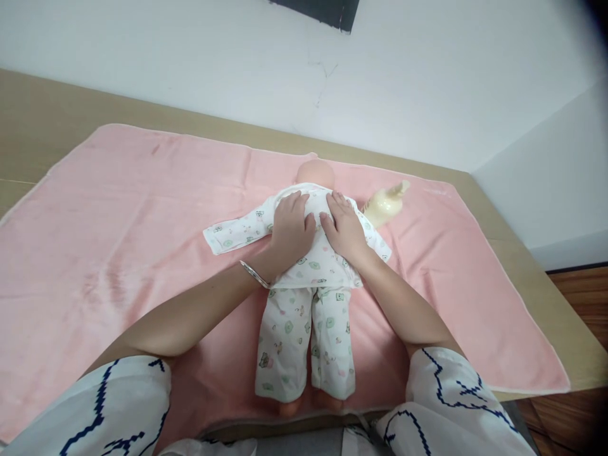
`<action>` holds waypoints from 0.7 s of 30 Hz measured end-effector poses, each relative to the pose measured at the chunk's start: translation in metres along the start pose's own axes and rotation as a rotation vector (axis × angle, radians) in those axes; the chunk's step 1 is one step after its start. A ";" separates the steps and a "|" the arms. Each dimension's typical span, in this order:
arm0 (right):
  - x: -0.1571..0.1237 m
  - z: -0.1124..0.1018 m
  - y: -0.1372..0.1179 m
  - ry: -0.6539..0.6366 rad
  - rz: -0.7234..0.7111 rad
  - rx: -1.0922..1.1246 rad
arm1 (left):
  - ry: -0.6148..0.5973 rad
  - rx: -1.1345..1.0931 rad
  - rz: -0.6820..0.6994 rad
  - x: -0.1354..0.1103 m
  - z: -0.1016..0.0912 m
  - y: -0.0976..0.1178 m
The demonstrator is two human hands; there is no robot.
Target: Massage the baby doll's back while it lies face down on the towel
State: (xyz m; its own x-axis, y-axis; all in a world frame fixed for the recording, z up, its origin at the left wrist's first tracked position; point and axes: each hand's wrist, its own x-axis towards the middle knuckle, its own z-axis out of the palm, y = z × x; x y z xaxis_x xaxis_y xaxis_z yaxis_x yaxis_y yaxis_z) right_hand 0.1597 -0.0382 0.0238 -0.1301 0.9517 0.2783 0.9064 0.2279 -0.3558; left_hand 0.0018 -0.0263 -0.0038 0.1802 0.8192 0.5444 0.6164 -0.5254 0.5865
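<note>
A baby doll (316,172) lies stretched out on a pink blanket, its head away from me and its feet towards me. It wears a white printed top (311,269) and matching printed trousers (285,342). My left hand (292,225) rests flat on the left side of the doll's upper body, fingers extended. On the right side of it lies my right hand (346,227), also flat with fingers stretched. Neither hand holds anything. One sleeve spreads out to the left; the other is partly hidden behind my right hand.
The pink blanket (156,196) covers most of a tan table (517,278), whose back edge meets a white wall (213,57). A cream-yellow bottle (387,202) lies on the blanket just right of the doll's shoulder. Wooden flooring (579,304) shows at the lower right.
</note>
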 end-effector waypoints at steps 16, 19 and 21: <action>-0.006 -0.007 -0.016 -0.086 0.010 -0.074 | -0.162 0.322 0.085 0.000 -0.009 0.013; 0.000 -0.005 -0.009 -0.075 0.017 -0.030 | -0.206 0.338 0.131 -0.003 -0.014 0.020; -0.008 -0.003 -0.016 -0.073 0.023 -0.048 | -0.238 0.304 0.138 0.006 -0.015 0.012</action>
State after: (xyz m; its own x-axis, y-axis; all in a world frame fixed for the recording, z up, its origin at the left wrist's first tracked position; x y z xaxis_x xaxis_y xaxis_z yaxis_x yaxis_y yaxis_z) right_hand 0.1477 -0.0497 0.0304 -0.1366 0.9694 0.2040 0.9276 0.1975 -0.3172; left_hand -0.0010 -0.0312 0.0159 0.4272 0.7950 0.4306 0.7659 -0.5713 0.2948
